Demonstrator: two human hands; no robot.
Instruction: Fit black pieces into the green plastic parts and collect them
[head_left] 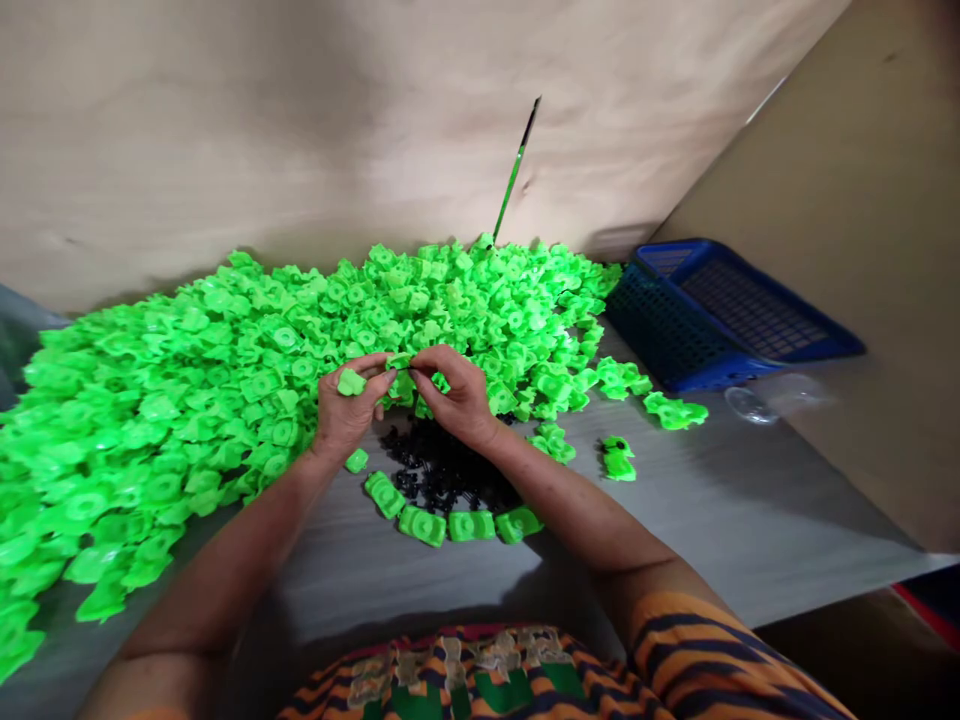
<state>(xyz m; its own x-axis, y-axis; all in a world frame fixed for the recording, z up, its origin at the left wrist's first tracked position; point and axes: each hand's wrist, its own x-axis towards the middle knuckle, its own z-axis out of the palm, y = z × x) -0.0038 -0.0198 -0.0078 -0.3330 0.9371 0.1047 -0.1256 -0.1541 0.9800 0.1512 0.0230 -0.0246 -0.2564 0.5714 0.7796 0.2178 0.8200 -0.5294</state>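
My left hand [346, 408] is closed around a bright green plastic part [351, 382] that shows in its palm. Its fingertips also pinch a second green plastic part [397, 361]. At that part's right side, my right hand [456, 395] is closed in a pinch, thumb against forefinger. Whatever sits between those fingertips is dark and too small to name. Below both hands lies a heap of small black plastic pieces [442, 470]. Several green car-shaped parts [422, 526] curve in a row along the heap's near edge.
A large mound of green plastic parts [247, 370] covers the table's back and left. One thin green-and-black stick [514, 180] rises behind it against the wall. At right are a tilted blue basket [675, 325], a clear round piece [750, 405] and loose green parts [619, 460].
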